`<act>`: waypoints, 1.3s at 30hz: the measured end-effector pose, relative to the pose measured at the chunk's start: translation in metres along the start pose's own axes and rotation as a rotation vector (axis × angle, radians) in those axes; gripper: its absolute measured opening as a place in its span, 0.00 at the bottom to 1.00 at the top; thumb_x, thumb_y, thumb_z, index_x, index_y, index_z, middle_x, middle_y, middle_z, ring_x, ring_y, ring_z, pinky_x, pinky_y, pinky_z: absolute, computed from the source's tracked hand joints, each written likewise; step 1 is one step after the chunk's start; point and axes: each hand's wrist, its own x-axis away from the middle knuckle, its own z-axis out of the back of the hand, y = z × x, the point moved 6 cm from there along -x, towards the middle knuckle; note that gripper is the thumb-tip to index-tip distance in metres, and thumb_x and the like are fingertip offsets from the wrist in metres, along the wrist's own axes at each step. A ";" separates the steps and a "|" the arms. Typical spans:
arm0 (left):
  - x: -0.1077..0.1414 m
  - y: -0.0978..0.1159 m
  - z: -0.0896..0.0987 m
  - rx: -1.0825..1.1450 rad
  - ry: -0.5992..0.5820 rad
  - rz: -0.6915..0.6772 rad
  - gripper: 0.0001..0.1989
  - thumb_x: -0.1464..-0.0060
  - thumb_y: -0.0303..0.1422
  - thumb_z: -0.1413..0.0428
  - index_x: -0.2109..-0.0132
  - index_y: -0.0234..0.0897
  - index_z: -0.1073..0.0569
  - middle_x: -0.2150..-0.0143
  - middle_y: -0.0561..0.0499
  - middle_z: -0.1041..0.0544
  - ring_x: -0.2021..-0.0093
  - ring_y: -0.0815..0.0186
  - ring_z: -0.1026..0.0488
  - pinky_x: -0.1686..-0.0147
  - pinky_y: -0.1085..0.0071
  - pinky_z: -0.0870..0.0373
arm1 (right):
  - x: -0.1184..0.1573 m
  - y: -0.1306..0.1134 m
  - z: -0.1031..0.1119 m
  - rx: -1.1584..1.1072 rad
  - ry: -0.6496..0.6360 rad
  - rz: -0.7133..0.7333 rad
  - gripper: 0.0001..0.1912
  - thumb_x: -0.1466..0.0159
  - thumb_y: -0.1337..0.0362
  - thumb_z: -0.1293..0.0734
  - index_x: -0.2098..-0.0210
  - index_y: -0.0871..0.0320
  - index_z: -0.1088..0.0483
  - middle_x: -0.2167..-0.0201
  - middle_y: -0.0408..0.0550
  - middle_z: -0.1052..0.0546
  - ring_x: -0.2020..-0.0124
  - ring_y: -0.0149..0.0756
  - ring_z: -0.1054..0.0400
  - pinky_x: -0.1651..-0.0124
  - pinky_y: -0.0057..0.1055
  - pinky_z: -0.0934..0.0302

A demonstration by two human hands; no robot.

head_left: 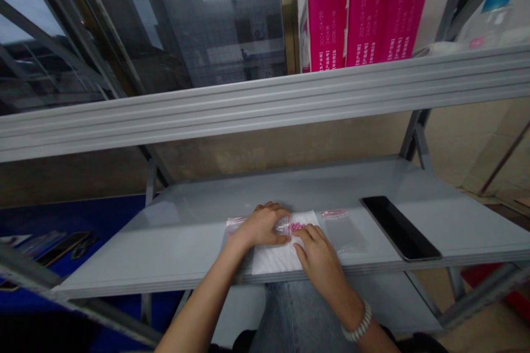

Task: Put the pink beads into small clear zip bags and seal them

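On white cloth (275,259): left hand (265,226) over clear bag (283,224), seemingly steadying it; right hand (322,256) at pink beads (297,226); both grips, cannot tell.

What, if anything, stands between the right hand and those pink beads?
Nothing visible does: the right hand's fingertips are right at the pink beads on the white sheet. The black tablet lies off to the right, outside that gap.
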 end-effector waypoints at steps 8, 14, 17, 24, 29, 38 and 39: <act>0.009 0.001 0.012 -0.065 0.066 0.071 0.24 0.51 0.37 0.36 0.46 0.39 0.24 0.49 0.42 0.22 0.46 0.45 0.28 0.47 0.50 0.35 | -0.001 0.002 0.003 -0.069 0.057 -0.008 0.13 0.37 0.77 0.38 0.59 0.57 0.27 0.63 0.52 0.24 0.59 0.49 0.31 0.54 0.45 0.32; 0.031 0.012 0.025 -0.046 0.200 0.182 0.22 0.49 0.36 0.36 0.46 0.38 0.25 0.50 0.43 0.22 0.48 0.46 0.28 0.49 0.51 0.33 | 0.000 -0.001 0.019 -0.191 0.159 -0.064 0.13 0.34 0.73 0.42 0.61 0.58 0.27 0.65 0.52 0.23 0.61 0.44 0.30 0.55 0.43 0.33; 0.045 0.035 0.022 -0.017 0.325 0.265 0.23 0.45 0.37 0.39 0.44 0.37 0.29 0.48 0.42 0.24 0.48 0.48 0.29 0.50 0.52 0.32 | 0.003 -0.003 0.024 -0.480 0.148 -0.270 0.10 0.36 0.63 0.35 0.56 0.59 0.27 0.63 0.52 0.22 0.64 0.41 0.28 0.62 0.37 0.32; 0.078 0.089 -0.020 0.375 0.790 0.347 0.28 0.46 0.27 0.42 0.39 0.40 0.36 0.55 0.47 0.27 0.58 0.58 0.26 0.59 0.63 0.26 | 0.010 -0.018 0.013 -1.158 -0.134 -0.559 0.13 0.46 0.56 0.26 0.68 0.58 0.28 0.73 0.43 0.25 0.71 0.34 0.30 0.65 0.30 0.35; 0.087 0.092 -0.028 0.448 0.899 0.420 0.38 0.48 0.28 0.39 0.33 0.40 0.44 0.56 0.47 0.32 0.59 0.60 0.30 0.60 0.64 0.26 | 0.019 -0.019 0.020 -1.234 -0.205 -0.558 0.15 0.45 0.54 0.26 0.64 0.57 0.24 0.66 0.47 0.22 0.64 0.37 0.27 0.58 0.33 0.33; 0.096 0.105 -0.026 0.577 0.919 0.382 0.46 0.51 0.29 0.37 0.29 0.45 0.48 0.52 0.47 0.32 0.62 0.62 0.31 0.60 0.64 0.28 | 0.020 -0.017 0.032 -1.118 -0.260 -0.493 0.10 0.44 0.59 0.28 0.75 0.58 0.27 0.79 0.40 0.29 0.75 0.30 0.36 0.69 0.28 0.42; 0.099 0.103 -0.027 0.639 0.927 0.403 0.44 0.51 0.30 0.37 0.30 0.45 0.47 0.54 0.48 0.31 0.64 0.63 0.31 0.60 0.65 0.28 | 0.019 -0.015 0.035 -1.089 -0.228 -0.497 0.10 0.44 0.58 0.28 0.75 0.58 0.27 0.79 0.40 0.30 0.75 0.30 0.37 0.70 0.28 0.43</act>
